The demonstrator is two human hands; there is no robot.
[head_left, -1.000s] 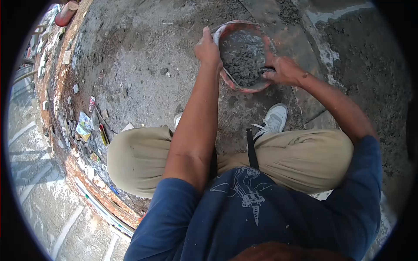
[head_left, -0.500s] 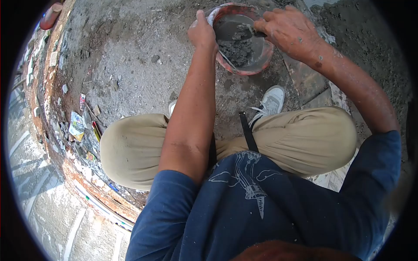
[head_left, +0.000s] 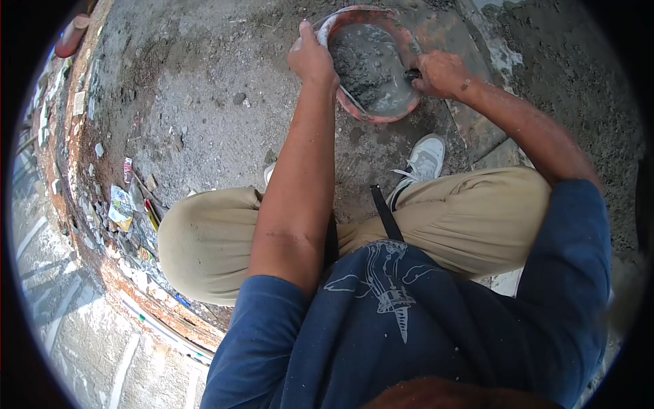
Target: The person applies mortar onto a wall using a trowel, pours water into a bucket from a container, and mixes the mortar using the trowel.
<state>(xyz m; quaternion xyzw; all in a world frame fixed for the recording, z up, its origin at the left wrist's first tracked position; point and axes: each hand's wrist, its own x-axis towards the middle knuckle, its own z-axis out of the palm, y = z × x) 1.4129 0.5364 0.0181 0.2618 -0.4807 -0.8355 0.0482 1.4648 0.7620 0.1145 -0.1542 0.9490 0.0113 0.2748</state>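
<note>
A round reddish bucket (head_left: 392,118) stands at the top centre, holding wet grey mortar (head_left: 368,67) with watery patches. My left hand (head_left: 312,60) grips the bucket's left rim, thumb pointing up. At the bucket's right side, my right hand (head_left: 439,73) is closed round a dark handle (head_left: 413,74). Whatever the handle belongs to is hidden in the mortar or behind the rim.
My shoe (head_left: 427,158) is just below the bucket. Wet grey mortar (head_left: 579,82) covers ground at the right. Litter (head_left: 121,207) and rubble lie at the left, and a reddish cylinder (head_left: 72,35) is at the upper left.
The right hand first rose over the bucket's upper right, then came back down to its right side. The bucket appears higher in view than a second ago. My left hand stays on the rim.
</note>
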